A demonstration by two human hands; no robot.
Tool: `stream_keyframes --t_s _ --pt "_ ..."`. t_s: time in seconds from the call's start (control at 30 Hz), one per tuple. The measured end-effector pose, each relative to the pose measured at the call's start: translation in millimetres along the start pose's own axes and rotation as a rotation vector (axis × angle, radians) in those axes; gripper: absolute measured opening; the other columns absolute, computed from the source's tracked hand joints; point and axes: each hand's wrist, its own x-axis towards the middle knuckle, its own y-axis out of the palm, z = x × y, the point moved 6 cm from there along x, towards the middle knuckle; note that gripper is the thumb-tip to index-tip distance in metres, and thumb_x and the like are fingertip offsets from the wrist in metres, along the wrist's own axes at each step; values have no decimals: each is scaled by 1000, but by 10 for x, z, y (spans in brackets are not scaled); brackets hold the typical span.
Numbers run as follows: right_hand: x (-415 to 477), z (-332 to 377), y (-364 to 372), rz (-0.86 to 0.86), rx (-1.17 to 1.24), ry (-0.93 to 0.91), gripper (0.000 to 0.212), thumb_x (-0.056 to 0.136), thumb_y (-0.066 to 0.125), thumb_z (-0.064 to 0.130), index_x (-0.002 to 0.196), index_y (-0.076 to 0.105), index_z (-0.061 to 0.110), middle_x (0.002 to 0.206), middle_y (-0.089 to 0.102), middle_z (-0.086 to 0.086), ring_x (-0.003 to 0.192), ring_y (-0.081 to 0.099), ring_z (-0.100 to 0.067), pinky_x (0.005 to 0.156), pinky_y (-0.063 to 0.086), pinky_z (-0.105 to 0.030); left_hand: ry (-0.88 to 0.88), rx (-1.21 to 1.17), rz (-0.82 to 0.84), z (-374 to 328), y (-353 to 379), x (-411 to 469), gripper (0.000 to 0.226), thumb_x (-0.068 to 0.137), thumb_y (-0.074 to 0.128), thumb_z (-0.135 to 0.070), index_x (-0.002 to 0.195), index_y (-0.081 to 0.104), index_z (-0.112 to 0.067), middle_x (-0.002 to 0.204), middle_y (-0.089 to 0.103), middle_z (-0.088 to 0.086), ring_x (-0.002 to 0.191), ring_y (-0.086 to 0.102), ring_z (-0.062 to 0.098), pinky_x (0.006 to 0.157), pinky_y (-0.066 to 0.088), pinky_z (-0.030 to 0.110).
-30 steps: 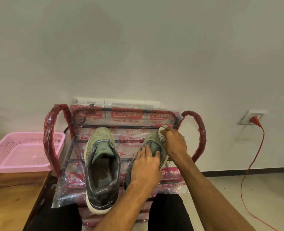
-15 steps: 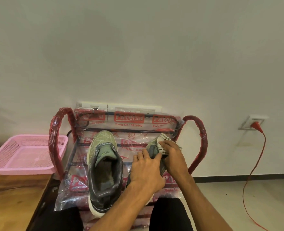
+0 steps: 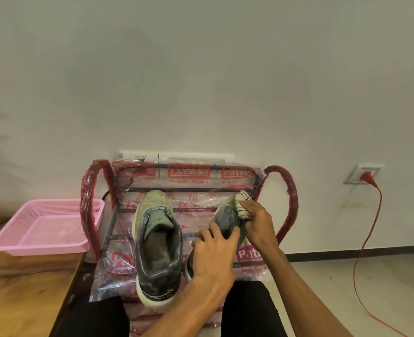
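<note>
Two shoes lie on a plastic-wrapped metal frame (image 3: pixel 189 172) with red curved arms, toes pointing at the wall. The grey shoe (image 3: pixel 225 217) on the right side is the one in hand, and it sits well up the frame, near the right red arm. The left hand (image 3: pixel 213 259) lies over its opening, and its grip is clamped on the shoe, with fingers curled over the tongue. The right hand (image 3: pixel 258 224) is against the shoe's outer side near the toe, its grip clamped on a bunched white cloth (image 3: pixel 243 206) with dark zigzag stitching. The cloth touches the upper just beside the toe cap.

The second shoe (image 3: pixel 156 239), pale green at the toe and grey at the heel, lies to the left, apart from both hands, its heel over the frame's near edge. A pink basket (image 3: pixel 43 248) stands on the wooden tabletop (image 3: pixel 19 293) at the left, just beside the frame's left arm. On the right, a red cord (image 3: pixel 361 251) hangs from a wall socket (image 3: pixel 357 175) down to the floor.
</note>
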Motion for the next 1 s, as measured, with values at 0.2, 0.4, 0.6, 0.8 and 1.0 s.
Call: stream_keyframes --t_s 0.2,0.4,0.6,0.8,1.0 --pt "35 157 -218 -74 -3 -107 44 89 58 -6 128 62 15 131 59 -2 119 51 -12 97 37 -16 29 101 -2 -158 65 -28 91 85 70 -23 148 4 -23 150 10 33 133 23 51 101 34 61" --pt "-11 544 -105 169 -385 -603 49 80 67 -6 123 66 16 130 60 -4 124 50 -21 103 44 -38 80 178 10 -260 115 -15 93 87 69 -27 150 0 -18 150 10 33 135 19 53 103 28 65" --pt "152 228 -281 118 -540 -468 46 79 73 4 123 66 17 131 60 -7 125 51 -25 105 43 -42 95 191 5 -312 156 -134 98 92 62 -20 147 -16 3 154 0 34 141 7 51 112 18 61" --pt "4 -48 -353 153 -367 -292 55 83 57 -10 132 59 15 139 52 -7 131 41 -24 108 34 -35 145 219 66 -352 100 -163 100 88 66 -24 149 -9 1 152 1 36 142 8 48 115 18 56" --pt "-44 -45 -320 58 -291 -242 56 82 49 -13 130 61 14 137 54 -7 128 43 -21 106 30 -25 53 126 102 -141 -8 -173 104 82 72 -15 151 -5 -7 150 15 35 139 22 47 111 30 50"
